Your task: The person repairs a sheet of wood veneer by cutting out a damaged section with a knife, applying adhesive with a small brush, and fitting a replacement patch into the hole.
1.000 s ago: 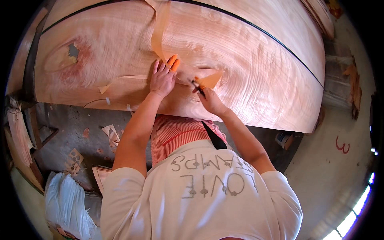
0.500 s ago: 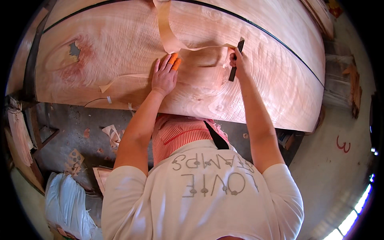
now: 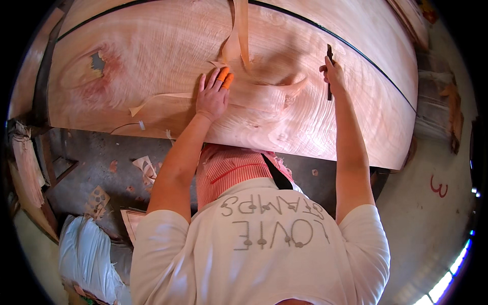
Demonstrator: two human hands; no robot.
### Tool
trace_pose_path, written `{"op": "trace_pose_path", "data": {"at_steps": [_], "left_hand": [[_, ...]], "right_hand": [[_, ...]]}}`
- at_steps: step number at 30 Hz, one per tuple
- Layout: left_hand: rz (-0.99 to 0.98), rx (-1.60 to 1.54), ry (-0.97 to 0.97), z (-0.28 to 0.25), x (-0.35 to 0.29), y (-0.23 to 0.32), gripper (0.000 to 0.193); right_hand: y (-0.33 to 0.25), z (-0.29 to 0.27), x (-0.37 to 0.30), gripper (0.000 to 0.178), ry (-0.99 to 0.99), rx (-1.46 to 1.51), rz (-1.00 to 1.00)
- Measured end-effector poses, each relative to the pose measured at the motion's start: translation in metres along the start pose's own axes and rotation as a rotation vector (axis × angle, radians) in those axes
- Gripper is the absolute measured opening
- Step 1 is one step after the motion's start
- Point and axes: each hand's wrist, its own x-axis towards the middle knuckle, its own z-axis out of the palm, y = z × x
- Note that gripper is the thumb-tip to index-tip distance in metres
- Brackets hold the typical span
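A broad sheet of pinkish wood veneer (image 3: pixel 168 46) lies before me. On it rests my left hand (image 3: pixel 213 96), fingers stretched out flat, two of them in orange finger covers. Just past its fingertips a loose veneer strip (image 3: pixel 233 48) runs away to the far edge, its near end curling up. Another thin veneer strip (image 3: pixel 292 89) lies between my hands, lifted at its right end. My right hand (image 3: pixel 334 76) is closed around a long, flat, black knife-like tool (image 3: pixel 329 94), held upright in the view over the right part of the sheet.
A black band (image 3: pixel 325 30) crosses the far part of the sheet. A ragged hole (image 3: pixel 97 62) shows at the left. Another strip (image 3: pixel 157 97) lies left of my left hand. Veneer scraps (image 3: pixel 145 170) and a white plastic bundle (image 3: pixel 86 249) are on the floor at left.
My right hand has moved right with the tool and parted from the long strip it was touching. That strip has swung right and now hangs straighter. My left hand stays almost in place.
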Motion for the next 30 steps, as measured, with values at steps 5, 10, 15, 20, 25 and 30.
{"op": "trace_pose_path", "data": {"at_steps": [5, 10, 15, 20, 25, 30], "left_hand": [[-0.024, 0.005, -0.028, -0.004, -0.002, 0.0, 0.04], [0.001, 0.013, -0.035, 0.0, -0.003, -0.004, 0.042], [0.01, -0.007, -0.022, -0.002, 0.0, -0.002, 0.042], [0.004, 0.009, -0.045, 0.0, -0.002, -0.005, 0.042], [-0.018, 0.04, -0.055, 0.003, -0.002, -0.002, 0.042], [-0.018, 0.03, -0.03, 0.001, 0.001, 0.001, 0.047]], "right_hand": [[-0.03, 0.019, -0.073, 0.047, -0.051, -0.604, -0.629], [0.011, 0.094, -0.162, 0.053, -0.615, -0.491, -0.284], [0.065, 0.15, -0.166, 0.045, -0.598, -0.491, -0.384], [0.048, 0.169, -0.17, 0.046, -0.573, -0.552, -0.336], [0.064, 0.181, -0.17, 0.046, -0.506, -0.632, -0.363], [0.082, 0.165, -0.172, 0.04, -0.53, -0.626, -0.319]]}}
